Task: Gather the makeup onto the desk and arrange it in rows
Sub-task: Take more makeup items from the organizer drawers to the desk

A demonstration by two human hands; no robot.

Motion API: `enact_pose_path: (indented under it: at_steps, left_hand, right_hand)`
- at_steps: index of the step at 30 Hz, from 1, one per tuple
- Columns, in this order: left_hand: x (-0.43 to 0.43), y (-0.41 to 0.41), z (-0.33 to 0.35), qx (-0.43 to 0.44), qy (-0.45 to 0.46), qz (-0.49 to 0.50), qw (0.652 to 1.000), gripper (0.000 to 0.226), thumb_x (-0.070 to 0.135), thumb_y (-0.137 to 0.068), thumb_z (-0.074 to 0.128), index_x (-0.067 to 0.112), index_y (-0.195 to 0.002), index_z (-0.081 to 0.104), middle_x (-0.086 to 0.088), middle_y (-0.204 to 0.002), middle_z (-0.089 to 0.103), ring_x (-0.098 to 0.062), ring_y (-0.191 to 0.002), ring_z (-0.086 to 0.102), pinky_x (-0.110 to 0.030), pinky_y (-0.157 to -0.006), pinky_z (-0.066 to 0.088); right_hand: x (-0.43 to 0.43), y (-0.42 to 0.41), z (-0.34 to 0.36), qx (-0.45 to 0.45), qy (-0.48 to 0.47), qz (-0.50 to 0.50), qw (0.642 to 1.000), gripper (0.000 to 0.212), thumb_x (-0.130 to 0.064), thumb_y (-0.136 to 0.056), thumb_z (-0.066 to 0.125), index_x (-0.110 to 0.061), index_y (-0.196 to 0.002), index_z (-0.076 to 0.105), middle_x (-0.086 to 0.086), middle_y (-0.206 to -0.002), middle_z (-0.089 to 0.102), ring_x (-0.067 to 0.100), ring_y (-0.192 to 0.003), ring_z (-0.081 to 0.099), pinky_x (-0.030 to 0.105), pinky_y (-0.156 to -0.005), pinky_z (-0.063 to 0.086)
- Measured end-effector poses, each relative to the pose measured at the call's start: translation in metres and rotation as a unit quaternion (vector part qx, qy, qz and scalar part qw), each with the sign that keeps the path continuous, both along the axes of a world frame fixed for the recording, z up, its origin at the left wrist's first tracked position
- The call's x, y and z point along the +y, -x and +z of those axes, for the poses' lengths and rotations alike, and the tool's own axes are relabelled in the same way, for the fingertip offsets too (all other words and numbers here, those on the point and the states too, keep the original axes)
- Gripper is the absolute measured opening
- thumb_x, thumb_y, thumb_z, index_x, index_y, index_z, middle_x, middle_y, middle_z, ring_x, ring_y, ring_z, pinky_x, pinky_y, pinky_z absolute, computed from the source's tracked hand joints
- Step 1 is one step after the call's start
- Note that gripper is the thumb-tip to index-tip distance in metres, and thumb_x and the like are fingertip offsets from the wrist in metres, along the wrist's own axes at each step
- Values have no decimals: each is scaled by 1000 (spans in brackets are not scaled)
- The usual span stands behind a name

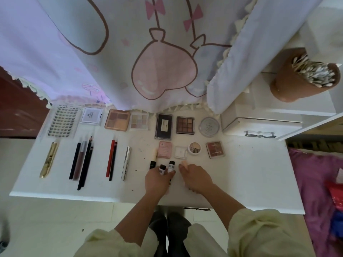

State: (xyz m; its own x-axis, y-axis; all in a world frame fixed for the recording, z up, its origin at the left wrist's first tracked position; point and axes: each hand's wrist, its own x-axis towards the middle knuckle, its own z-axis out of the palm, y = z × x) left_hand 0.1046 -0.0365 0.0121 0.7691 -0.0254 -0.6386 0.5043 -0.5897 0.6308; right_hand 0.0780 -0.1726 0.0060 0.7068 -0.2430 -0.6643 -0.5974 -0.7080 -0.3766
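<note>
The tabletop [241, 173] is white with a few little marks on it. It stands on a pale tile floor [46, 229]. A big cloth [163, 71] with pink balloons and bows hangs down behind it. A purple cloth [315, 182] lies off to the right.

Up on the right, a brown pot [289, 84] is full of cotton swabs [313, 73]. A white box [259, 125] sits at the back right corner.

The makeup lies in rows on the tabletop. The back row has a lash tray [62, 121], flat color palettes [117, 120] and a round clear case [210, 127]. The next row has a gold tube [49, 160], dark pencils [83, 160], a red pencil [110, 160] and small square cases [164, 149].

Letters on the lash tray look like KOYO. A little round pot [194, 148] says PIPL.

The left hand [157, 180] grips two small tubes [171, 166] with black caps near the front middle. The right hand [196, 178] is just beside it, fingers bent. A small peach thing [184, 163] peeks out at its fingertips, but I cannot tell if the hand holds it.
</note>
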Motion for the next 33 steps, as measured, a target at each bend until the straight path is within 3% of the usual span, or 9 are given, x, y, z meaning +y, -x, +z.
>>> enact_pose_path:
  at_steps: [2, 4, 9, 13, 16, 20, 23, 27, 33]
  left_hand:
    - [-1, 0, -3, 2, 22, -3, 1000, 21, 32, -85, 70, 15, -73, 63, 1, -69, 65, -11, -63, 61, -22, -58, 49]
    - [1, 1, -4, 8, 37, -3, 999, 15, 30, -86, 69, 16, -83, 67, 0, -76, 68, -13, -70, 63, -21, -60, 49]
    - [9, 4, -2, 29, 87, 14, 996, 13, 23, -87, 69, 17, -99, 65, -1, -85, 69, -10, -69, 65, -15, -57, 44]
    - [16, 4, 0, 58, 110, 10, 992, 14, 15, -89, 66, 20, -101, 63, -3, -93, 69, -13, -78, 68, -17, -62, 47]
    - [21, 3, -1, 54, 118, -13, 991, 8, 15, -89, 65, 17, -97, 64, -5, -96, 70, -16, -86, 68, -23, -72, 52]
    - [19, 1, -3, 30, 93, -42, 994, 14, 20, -86, 70, 9, -94, 66, -7, -91, 70, -22, -88, 66, -32, -78, 53]
    - [9, 1, -3, -16, 40, -66, 997, 15, 25, -85, 70, 12, -88, 63, -2, -85, 65, -16, -78, 60, -21, -66, 46]
    - [-4, 2, -3, -91, 0, -66, 994, 14, 24, -88, 68, 17, -99, 65, 6, -84, 58, -6, -73, 52, -11, -60, 34]
    - [-15, 6, -11, -100, 12, -19, 995, 36, 29, -89, 65, 20, -125, 64, -7, -109, 61, -18, -95, 58, -29, -89, 48]
  right_hand:
    - [-6, 1, 1, 2, -22, -14, 1000, 53, -57, -99, 26, -15, -85, 56, 10, -83, 67, 28, -75, 67, 38, -70, 57]
    - [-11, 3, 2, -1, -47, -47, 998, 55, -59, -98, 29, -15, -77, 55, 8, -71, 64, 24, -61, 64, 33, -56, 55]
    - [-25, 12, 1, -7, -120, -141, 983, 57, -53, -98, 38, -5, -80, 63, 6, -59, 63, 19, -50, 59, 29, -56, 52]
    - [-35, 14, 2, -11, -120, -170, 978, 40, -37, -99, 45, -5, -81, 62, 4, -59, 63, 15, -44, 57, 27, -53, 51]
    - [-42, 15, 4, -17, -105, -179, 978, 21, -24, -93, 51, -7, -85, 59, 6, -64, 65, 16, -46, 57, 26, -49, 49]
    - [-44, 18, 5, -27, -75, -147, 986, 13, -21, -91, 54, -10, -86, 57, 6, -68, 70, 15, -51, 61, 25, -50, 50]
    - [-42, 21, 3, -28, -24, -97, 995, 18, -30, -91, 54, -14, -81, 53, 3, -74, 68, 16, -66, 62, 26, -58, 44]
    - [-37, 21, -4, -37, 5, -94, 995, 24, -39, -92, 54, -19, -80, 49, 2, -80, 67, 20, -72, 63, 33, -67, 51]
    - [-32, 24, -8, -48, -2, -102, 994, 19, -35, -92, 56, -18, -89, 49, 0, -82, 62, 15, -73, 59, 25, -59, 40]
